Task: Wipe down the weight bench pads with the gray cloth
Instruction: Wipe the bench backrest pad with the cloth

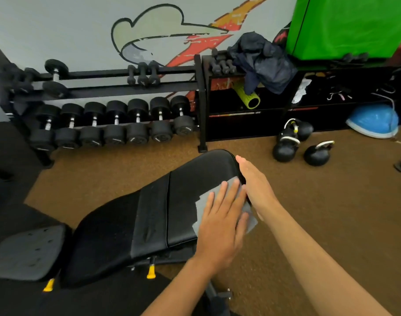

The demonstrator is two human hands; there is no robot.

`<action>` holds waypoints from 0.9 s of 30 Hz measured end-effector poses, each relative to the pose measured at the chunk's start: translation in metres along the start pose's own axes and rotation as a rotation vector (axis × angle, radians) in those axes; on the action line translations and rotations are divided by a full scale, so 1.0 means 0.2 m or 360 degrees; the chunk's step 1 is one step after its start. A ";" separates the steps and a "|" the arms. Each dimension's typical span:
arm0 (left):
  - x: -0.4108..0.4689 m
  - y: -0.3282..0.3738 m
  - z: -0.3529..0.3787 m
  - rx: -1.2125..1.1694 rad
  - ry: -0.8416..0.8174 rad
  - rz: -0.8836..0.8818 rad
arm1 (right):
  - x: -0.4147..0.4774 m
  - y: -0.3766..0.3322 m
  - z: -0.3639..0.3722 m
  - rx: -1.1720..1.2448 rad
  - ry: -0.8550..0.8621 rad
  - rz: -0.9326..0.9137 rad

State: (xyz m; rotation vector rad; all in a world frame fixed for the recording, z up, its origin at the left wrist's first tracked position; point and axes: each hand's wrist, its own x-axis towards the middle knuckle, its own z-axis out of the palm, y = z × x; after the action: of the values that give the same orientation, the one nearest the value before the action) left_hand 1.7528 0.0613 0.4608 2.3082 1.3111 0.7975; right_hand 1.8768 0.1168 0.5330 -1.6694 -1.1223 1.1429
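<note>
**Wiping bench pad w/ cloth**

My left hand point(222, 215) lies flat, fingers straight & spread, pressing the gray cloth point(202, 210) on the bench pad point(199, 169). Best approach imo: even pressure, overlapping strokes to the far end. Right hand point(256, 185) has straight fingers, holds nothing, and sits along the pad's right edge beside the cloth.

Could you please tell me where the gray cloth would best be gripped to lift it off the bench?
Probably pinch the corner of the gray cloth that overhangs the bench pad edge, coming from the right. The rest lies flat under the left hand, so only that corner offers a free edge; the right hand is beside it.
</note>
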 end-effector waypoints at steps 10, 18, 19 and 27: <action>0.74 -0.37 -0.06 -0.0287 -0.0233 -0.0618 | 0.08 -0.02 0.13 -0.0792 0.0309 -0.0193; 0.70 -0.58 -0.09 -0.0272 -0.0246 -0.0869 | 0.15 0.01 0.19 -0.1174 0.0206 -0.0219; 0.62 -0.57 -0.09 -0.0254 -0.0226 -0.0866 | 0.15 0.01 0.19 -0.1187 0.0207 -0.0226; -0.20 -0.42 -0.04 -0.0274 -0.0042 -0.0783 | 0.13 0.00 0.20 -0.1312 0.0207 -0.0241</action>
State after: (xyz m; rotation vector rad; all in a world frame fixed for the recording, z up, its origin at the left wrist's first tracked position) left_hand 1.6757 0.0689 0.4081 1.7483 1.6323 0.6758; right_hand 1.8431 0.1469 0.5156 -2.1634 -1.7359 0.4659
